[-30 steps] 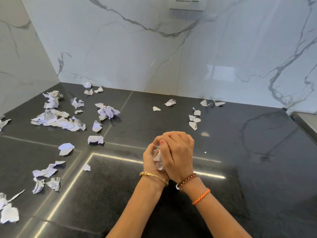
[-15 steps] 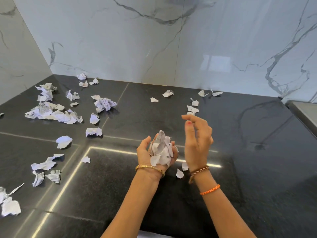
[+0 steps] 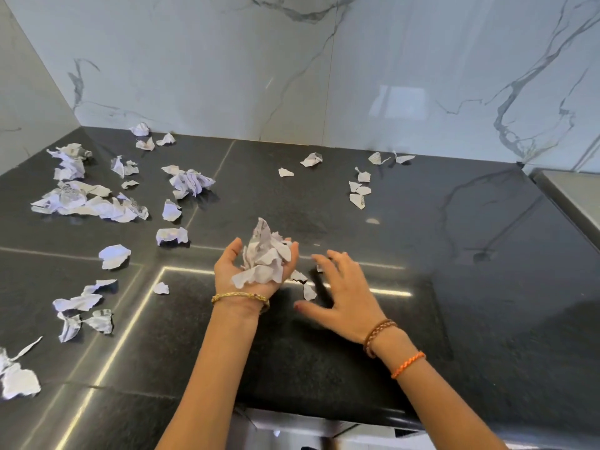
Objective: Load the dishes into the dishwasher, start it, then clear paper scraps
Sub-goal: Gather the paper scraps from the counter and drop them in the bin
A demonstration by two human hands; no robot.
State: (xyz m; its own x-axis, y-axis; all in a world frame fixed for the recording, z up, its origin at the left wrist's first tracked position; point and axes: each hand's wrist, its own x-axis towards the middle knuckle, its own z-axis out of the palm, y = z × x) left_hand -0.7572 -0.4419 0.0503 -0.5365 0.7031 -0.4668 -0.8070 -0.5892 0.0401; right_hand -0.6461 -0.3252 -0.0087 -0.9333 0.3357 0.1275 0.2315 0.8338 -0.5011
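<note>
Left hand (image 3: 250,271) still cupping paper wad (image 3: 266,258) mid-frame; right hand (image 3: 344,295) now lowering, fingers spread, toward dropped scraps (image 3: 305,285) on counter (image 3: 454,254).

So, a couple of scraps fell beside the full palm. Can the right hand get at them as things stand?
Probably yes. The right hand is open, spread low over the dark counter, and the fallen scraps lie bare just off its fingers. The left hand cups its wad of paper alongside, not over them.
</note>
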